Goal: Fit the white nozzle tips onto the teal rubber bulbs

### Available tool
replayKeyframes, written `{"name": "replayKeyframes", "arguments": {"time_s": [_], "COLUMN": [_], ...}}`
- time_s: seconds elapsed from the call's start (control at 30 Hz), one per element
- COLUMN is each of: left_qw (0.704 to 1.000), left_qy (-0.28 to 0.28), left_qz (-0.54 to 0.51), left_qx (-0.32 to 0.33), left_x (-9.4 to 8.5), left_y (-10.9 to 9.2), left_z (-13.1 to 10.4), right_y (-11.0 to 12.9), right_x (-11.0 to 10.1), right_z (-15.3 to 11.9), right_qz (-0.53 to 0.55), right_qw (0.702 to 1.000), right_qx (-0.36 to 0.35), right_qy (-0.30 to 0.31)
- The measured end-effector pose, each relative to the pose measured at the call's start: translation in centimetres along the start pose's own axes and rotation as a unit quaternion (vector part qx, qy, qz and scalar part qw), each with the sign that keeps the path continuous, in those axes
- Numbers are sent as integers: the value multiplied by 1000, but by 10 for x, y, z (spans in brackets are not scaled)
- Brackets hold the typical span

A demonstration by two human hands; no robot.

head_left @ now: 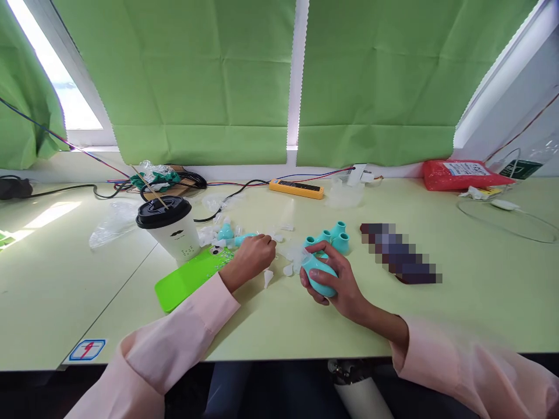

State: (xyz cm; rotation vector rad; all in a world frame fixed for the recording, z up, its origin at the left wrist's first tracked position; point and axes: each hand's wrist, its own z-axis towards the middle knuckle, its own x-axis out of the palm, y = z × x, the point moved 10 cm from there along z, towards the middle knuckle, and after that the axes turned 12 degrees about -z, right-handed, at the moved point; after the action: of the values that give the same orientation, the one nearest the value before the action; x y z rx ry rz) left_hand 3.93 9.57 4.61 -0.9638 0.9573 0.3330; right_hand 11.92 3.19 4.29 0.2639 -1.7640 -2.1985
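My right hand point(338, 279) is wrapped round a turquoise bulb point(322, 278), whose narrow end points up and left with something clear and filmy at it. My left hand point(255, 256) is closed over the scattered white scraps point(268, 278); what its fingers hold, if anything, is too small to make out. Beside the left hand lie a turquoise piece point(244, 238) and another turquoise bulb point(225, 231). Several hollow turquoise pieces point(339, 229) stand with their round openings up, just behind my right hand.
A lidded paper cup point(177, 235) with a stick stands at the left by a bright green flat case point(187, 279). An orange power strip point(297, 188) and cables run along the back. At right are a pixelated dark object point(399, 253) and a red package point(458, 174).
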Motion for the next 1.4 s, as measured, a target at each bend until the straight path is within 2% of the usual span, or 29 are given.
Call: {"name": "replayKeyframes", "arguments": {"time_s": [0.17, 0.23, 0.3, 0.37, 0.4, 0.47, 0.53, 0.63, 0.7, 0.77, 0.87, 0.97, 1.03, 1.1, 1.2, 1.23, 1.27, 1.3, 1.4], "left_qw": [996, 995, 994, 986, 979, 960, 945, 952, 950, 924, 853, 786, 754, 723, 677, 677, 694, 728, 866], "left_qy": [-1, -30, -97, -157, -165, -132, -78, -40, -33, -7, 33, 60, 90, 134, 200, 206, 192, 159, 9], "left_qz": [91, 93, 52, -48, -115, -245, -315, -299, -310, -381, -503, -579, -608, -637, -676, -678, -669, -647, -493], "left_qx": [3, 4, 9, 14, 15, 18, 33, 48, 22, -33, -133, -210, -231, -232, -210, -198, -182, -160, -86], "left_x": [9, 4, -11, -25, -28, -23, -15, -7, 0, 12, 33, 47, 54, 58, 61, 60, 56, 49, 19], "left_y": [10, 10, 3, -4, -7, -15, -27, -35, -30, -20, -8, -4, -6, -10, -18, -19, -17, -12, 1], "left_z": [4, 3, -2, -9, -13, -16, -18, -19, -17, -16, -19, -25, -27, -27, -25, -23, -19, -14, 1], "right_y": [2, -2, -5, -8, -10, -15, -20, -24, -24, -24, -18, -10, -6, 0, 15, 19, 23, 26, 39], "right_x": [-4, -5, -3, 1, 3, 9, 15, 18, 19, 22, 28, 33, 35, 34, 33, 34, 35, 35, 26], "right_z": [-3, -4, -5, -5, -5, -4, -3, -2, -2, -2, -3, -6, -8, -10, -14, -15, -15, -15, -12], "right_qz": [-106, -153, -180, -179, -169, -139, -107, -95, -109, -114, -104, -106, -127, -196, -339, -372, -391, -399, -396], "right_qw": [993, 986, 982, 982, 984, 989, 992, 991, 989, 987, 987, 987, 983, 972, 932, 917, 907, 902, 902], "right_qx": [-5, 14, 25, 27, 31, 47, 68, 84, 92, 100, 89, 61, 53, 27, -42, -61, -74, -82, -102], "right_qy": [-42, -59, -61, -48, -38, -8, 25, 46, 48, 60, 84, 105, 122, 128, 124, 128, 135, 142, 138]}}
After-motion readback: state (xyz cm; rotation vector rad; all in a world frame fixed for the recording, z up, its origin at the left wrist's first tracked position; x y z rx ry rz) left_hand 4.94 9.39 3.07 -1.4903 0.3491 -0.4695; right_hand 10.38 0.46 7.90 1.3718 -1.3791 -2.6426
